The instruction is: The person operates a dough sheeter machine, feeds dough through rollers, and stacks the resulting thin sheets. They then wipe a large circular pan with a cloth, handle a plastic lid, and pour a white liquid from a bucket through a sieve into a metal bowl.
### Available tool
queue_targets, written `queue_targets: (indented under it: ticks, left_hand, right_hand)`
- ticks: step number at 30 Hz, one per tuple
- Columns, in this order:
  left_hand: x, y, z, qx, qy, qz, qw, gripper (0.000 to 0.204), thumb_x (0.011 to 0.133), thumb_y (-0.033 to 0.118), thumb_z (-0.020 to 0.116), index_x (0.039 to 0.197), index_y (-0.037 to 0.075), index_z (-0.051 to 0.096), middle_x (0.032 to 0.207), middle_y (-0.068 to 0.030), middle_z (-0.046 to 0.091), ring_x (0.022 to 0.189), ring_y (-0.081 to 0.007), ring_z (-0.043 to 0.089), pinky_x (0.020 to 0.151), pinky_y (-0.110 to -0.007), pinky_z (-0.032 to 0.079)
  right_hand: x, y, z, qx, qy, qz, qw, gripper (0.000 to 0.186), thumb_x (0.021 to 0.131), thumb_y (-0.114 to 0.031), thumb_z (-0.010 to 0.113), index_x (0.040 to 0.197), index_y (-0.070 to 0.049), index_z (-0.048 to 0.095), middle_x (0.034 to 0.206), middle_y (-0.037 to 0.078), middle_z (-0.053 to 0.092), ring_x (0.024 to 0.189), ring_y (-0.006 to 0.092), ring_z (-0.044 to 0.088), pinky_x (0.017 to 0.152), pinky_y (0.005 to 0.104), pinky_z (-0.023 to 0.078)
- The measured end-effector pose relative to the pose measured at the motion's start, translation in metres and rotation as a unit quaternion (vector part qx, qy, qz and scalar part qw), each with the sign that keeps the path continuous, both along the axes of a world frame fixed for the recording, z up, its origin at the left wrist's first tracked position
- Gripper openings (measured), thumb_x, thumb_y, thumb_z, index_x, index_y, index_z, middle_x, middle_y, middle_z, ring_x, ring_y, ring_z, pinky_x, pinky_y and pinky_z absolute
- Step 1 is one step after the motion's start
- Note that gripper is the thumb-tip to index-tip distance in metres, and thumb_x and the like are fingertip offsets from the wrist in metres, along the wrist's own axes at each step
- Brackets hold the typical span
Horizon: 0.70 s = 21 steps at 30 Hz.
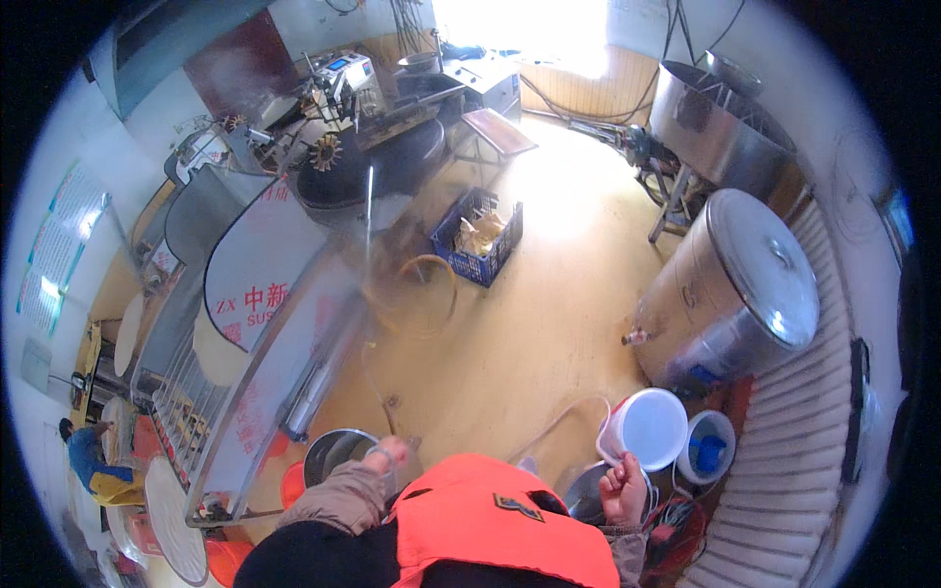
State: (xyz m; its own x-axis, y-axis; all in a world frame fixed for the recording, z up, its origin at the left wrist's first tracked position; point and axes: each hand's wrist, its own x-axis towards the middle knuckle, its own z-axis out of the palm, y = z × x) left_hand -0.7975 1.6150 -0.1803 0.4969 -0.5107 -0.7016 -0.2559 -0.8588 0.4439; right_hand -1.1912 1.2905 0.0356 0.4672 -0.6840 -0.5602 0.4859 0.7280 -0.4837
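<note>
My right hand (624, 492) is closed at the near edge of a white bucket (613, 431), its fingers curled at the rim or handle; I cannot tell which. The bucket's round mouth faces up and looks pale inside. Close beside it stands another white bucket (728, 431) with a blue thing (706, 453) inside. On the other side of my body, my left hand (389, 453) reaches forward next to a grey metal pot (333, 453). Its fingers are blurred, so what they hold, if anything, does not show.
A large lidded steel barrel (691, 304) with a tap stands at right, before a ribbed radiator (784, 490). A blue crate (469, 267) holding pale pieces sits ahead. Long machinery (260, 284) fills the left; another person (90, 461) works beyond it. A hose (559, 421) crosses the floor.
</note>
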Motion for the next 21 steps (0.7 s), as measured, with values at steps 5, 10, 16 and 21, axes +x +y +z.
queue_targets:
  ticks: [5,10,16,21]
  left_hand:
    - [0.008,-0.004,-0.002,0.114,-0.106,-0.442,0.883,0.022,0.072,0.028,0.058,0.071,0.009,0.067,0.074,-0.0128,0.066,0.07,-0.0282,0.064,0.059,-0.036,0.049]
    - [0.034,-0.114,-0.029,0.109,-0.017,-0.316,0.943,0.024,0.076,0.029,0.055,0.084,0.01,0.067,0.081,-0.0145,0.066,0.078,-0.032,0.062,0.067,-0.04,0.048]
    - [0.137,-0.317,-0.04,-0.003,0.077,0.131,0.988,0.02,0.081,0.02,0.056,0.09,0.005,0.065,0.079,-0.0122,0.064,0.071,-0.0237,0.061,0.061,-0.037,0.049]
    - [0.239,-0.506,-0.009,-0.139,0.228,0.323,0.908,0.028,0.085,0.014,0.054,0.109,0.0,0.052,0.081,-0.0077,0.06,0.064,-0.0156,0.057,0.054,-0.028,0.049]
  right_hand:
    - [0.084,-0.131,0.023,-0.053,0.004,0.097,0.994,0.008,0.092,-0.017,0.05,0.096,-0.009,0.052,0.06,-0.005,0.039,0.047,0.0049,0.031,0.044,0.0216,0.027]
    - [0.17,-0.24,0.023,-0.059,-0.001,0.13,0.99,0.008,0.092,-0.019,0.05,0.095,-0.011,0.053,0.06,-0.005,0.039,0.049,0.0051,0.032,0.043,0.0211,0.027]
    - [0.289,-0.389,0.014,-0.072,0.002,0.14,0.987,0.008,0.092,-0.018,0.051,0.094,-0.011,0.054,0.059,-0.005,0.038,0.048,0.0053,0.031,0.043,0.0217,0.027]
    - [0.367,-0.51,0.021,-0.072,0.028,0.148,0.986,0.009,0.093,-0.017,0.048,0.096,-0.01,0.052,0.059,-0.004,0.039,0.048,0.0065,0.033,0.043,0.0225,0.027]
